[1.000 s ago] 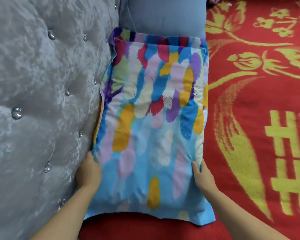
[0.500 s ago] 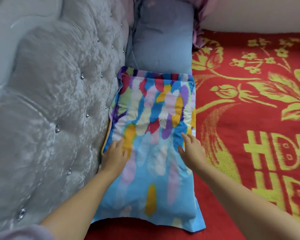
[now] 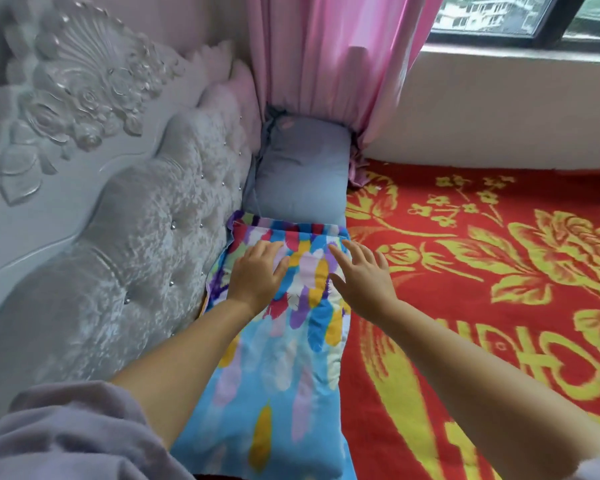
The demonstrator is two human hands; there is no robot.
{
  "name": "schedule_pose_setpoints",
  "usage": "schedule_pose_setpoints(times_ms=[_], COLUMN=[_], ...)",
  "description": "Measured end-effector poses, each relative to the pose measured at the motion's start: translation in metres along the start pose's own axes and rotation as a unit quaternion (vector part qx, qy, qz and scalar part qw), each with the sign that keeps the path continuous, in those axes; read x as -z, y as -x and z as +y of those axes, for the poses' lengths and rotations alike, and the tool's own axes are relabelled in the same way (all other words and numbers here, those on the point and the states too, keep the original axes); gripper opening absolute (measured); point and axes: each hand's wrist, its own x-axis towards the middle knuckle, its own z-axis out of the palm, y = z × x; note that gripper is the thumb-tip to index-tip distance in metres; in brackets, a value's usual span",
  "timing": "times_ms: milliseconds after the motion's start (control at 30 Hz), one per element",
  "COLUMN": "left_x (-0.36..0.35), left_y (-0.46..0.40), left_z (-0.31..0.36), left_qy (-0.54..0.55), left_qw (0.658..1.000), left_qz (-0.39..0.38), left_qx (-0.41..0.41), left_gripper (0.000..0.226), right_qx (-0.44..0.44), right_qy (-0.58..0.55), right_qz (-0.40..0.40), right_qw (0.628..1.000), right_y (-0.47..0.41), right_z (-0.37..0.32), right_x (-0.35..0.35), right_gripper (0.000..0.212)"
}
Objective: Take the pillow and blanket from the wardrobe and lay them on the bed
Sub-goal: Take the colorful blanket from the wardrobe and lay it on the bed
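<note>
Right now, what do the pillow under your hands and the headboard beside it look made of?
Pillow: thin woven printed fabric, probably cotton, matte, with a loose flat hem. Headboard: its padded part looks like crushed velvet, shiny and mottled, tufted with glinting studs; the carved top looks hard and glossy, material unclear.

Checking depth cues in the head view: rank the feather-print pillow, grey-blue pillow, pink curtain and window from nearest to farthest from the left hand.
From the left hand:
1. Feather-print pillow: directly beneath the palm, touching.
2. Grey-blue pillow: just beyond, in the corner by the headboard.
3. Pink curtain: hanging behind that pillow.
4. Window: top right, above the sill.
</note>
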Motion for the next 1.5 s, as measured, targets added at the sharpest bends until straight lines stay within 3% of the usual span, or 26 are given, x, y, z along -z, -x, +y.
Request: schedule_pose_setpoints(times_ms=[233, 433, 667, 867, 1100, 1367, 1500], left_x=[-0.005, -0.039, -0.053, -0.011, 0.020, 0.083, 0.060], left_y=[0.008, 0.047, 0.081, 0.134, 0.293, 0.453, 0.530], left_z=[0.102, 0.210, 0.311, 0.312, 0.309, 0.340, 0.389], left_qy=[-0.034, -0.011, -0.040, -0.053, -0.084, -0.152, -0.159], left_qw=[0.999, 0.996, 0.999, 0.991, 0.968, 0.891, 0.839], left_qz=[0.005, 0.016, 0.030, 0.086, 0.118, 0.229, 0.246], left_qx=[0.008, 0.083, 0.020, 0.091, 0.206, 0.361, 0.458], left_gripper=[0.042, 0.041, 0.039, 0.038, 0.036, 0.033, 0.035], right_qx=[0.002, 0.043, 0.012, 0.076, 0.208, 0.400, 0.487], right_qy=[0.012, 0.028, 0.044, 0.027, 0.020, -0.017, -0.017], right_qz=[0.016, -0.002, 0.008, 0.046, -0.007, -0.022, -0.060], right_qw=[1.000, 0.999, 0.999, 0.996, 0.978, 0.916, 0.871], right_y=[0.048, 0.110, 0.157, 0.186, 0.267, 0.343, 0.392], right_z=[0.091, 0.190, 0.280, 0.259, 0.190, 0.096, 0.076], right_x=[0.055, 0.090, 0.151, 0.174, 0.158, 0.154, 0.143], right_gripper=[0.056, 0.057, 0.058, 0.057, 0.056, 0.055, 0.056])
